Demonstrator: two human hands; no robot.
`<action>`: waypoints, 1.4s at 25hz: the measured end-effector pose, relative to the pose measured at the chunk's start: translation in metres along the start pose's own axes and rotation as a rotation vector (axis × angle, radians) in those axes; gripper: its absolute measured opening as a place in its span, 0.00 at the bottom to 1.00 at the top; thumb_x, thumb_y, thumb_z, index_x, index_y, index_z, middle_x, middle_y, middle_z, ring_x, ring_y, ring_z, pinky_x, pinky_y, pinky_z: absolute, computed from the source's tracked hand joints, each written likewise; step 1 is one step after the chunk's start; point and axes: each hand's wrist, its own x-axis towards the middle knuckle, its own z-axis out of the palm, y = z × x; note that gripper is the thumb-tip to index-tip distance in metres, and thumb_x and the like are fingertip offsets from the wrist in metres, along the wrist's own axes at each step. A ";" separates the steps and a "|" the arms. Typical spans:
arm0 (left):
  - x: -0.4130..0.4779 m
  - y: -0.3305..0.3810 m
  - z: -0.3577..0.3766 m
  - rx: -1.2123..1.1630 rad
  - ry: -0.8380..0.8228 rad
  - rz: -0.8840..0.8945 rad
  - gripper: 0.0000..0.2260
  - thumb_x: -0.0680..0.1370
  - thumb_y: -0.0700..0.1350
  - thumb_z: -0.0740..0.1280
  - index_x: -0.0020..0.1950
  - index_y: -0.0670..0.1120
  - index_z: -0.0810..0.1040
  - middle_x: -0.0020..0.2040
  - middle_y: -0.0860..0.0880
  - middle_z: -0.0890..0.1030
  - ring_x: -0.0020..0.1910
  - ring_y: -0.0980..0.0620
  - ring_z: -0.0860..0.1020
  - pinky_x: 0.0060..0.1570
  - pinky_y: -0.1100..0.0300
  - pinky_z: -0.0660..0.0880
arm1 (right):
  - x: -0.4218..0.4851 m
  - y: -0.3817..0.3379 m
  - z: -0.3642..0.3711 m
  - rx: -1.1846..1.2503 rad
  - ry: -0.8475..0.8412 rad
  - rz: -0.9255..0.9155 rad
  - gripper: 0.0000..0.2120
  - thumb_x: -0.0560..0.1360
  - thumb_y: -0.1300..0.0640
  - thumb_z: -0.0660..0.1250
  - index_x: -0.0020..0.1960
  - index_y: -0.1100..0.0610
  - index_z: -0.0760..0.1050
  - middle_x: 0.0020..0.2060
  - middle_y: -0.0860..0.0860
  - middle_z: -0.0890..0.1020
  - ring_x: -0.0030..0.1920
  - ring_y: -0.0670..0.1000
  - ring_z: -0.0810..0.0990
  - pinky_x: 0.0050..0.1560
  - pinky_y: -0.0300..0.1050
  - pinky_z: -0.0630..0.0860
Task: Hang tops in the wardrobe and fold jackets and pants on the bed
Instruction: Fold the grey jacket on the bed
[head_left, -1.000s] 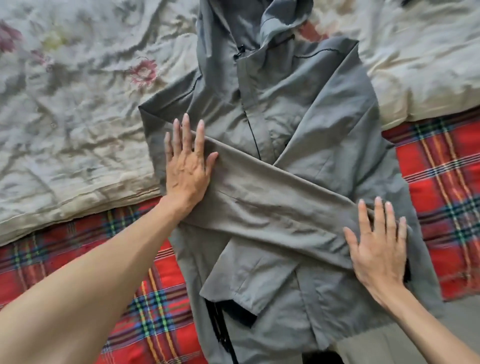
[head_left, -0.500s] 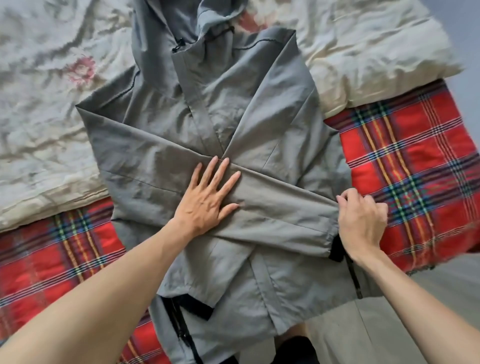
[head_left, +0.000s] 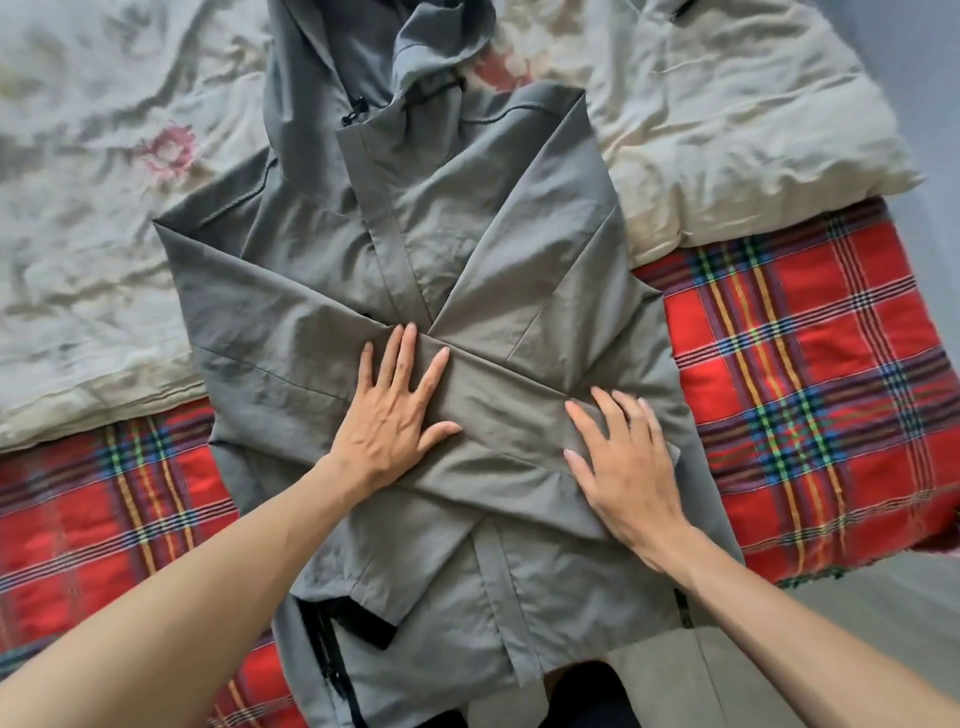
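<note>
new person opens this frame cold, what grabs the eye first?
The grey hooded jacket spread face up across the middle, both sleeves folded over the chest into an X. Both hands press flat on that crossing: the left hand at its centre, the right hand on the sleeve end just to its right. Behind it, the bright red plaid blanket flanks the jacket below a crumpled pale floral quilt.

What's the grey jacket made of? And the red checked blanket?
The grey jacket looks like thin, smooth synthetic cloth, maybe nylon: matte, with fine crinkles and crisp folds. The red checked blanket looks like woven fabric, maybe cotton or wool: crossing coloured threads show.
</note>
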 end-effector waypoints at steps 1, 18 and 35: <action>-0.001 0.000 -0.005 -0.038 0.043 -0.006 0.36 0.80 0.68 0.48 0.79 0.44 0.59 0.78 0.33 0.56 0.79 0.37 0.55 0.74 0.37 0.55 | 0.014 0.001 -0.015 0.046 0.059 0.000 0.19 0.78 0.49 0.60 0.63 0.56 0.77 0.62 0.57 0.76 0.63 0.61 0.74 0.65 0.55 0.67; 0.165 -0.124 -0.129 -0.461 0.380 -0.648 0.20 0.74 0.62 0.70 0.56 0.50 0.73 0.48 0.54 0.76 0.46 0.52 0.75 0.43 0.57 0.69 | 0.444 -0.090 -0.138 0.448 0.230 0.392 0.24 0.73 0.51 0.69 0.67 0.53 0.67 0.65 0.56 0.71 0.63 0.57 0.72 0.62 0.51 0.71; 0.285 -0.207 -0.207 -0.541 0.586 -0.954 0.17 0.75 0.37 0.62 0.63 0.50 0.74 0.51 0.46 0.82 0.51 0.45 0.80 0.44 0.56 0.70 | 0.472 -0.102 -0.197 0.894 0.339 -0.200 0.11 0.80 0.52 0.59 0.44 0.46 0.78 0.34 0.41 0.79 0.39 0.44 0.76 0.43 0.45 0.72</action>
